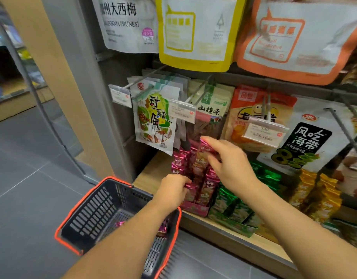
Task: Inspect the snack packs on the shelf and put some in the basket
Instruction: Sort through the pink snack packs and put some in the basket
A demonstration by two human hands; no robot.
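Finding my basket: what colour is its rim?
Orange-red, on the dark grey slatted basket; head view.

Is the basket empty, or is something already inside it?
Not empty. Pink packs lie inside the basket, visible near its bottom.

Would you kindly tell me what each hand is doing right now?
Left hand: grips a low magenta foil snack pack.
Right hand: pinches a raised magenta foil snack pack.
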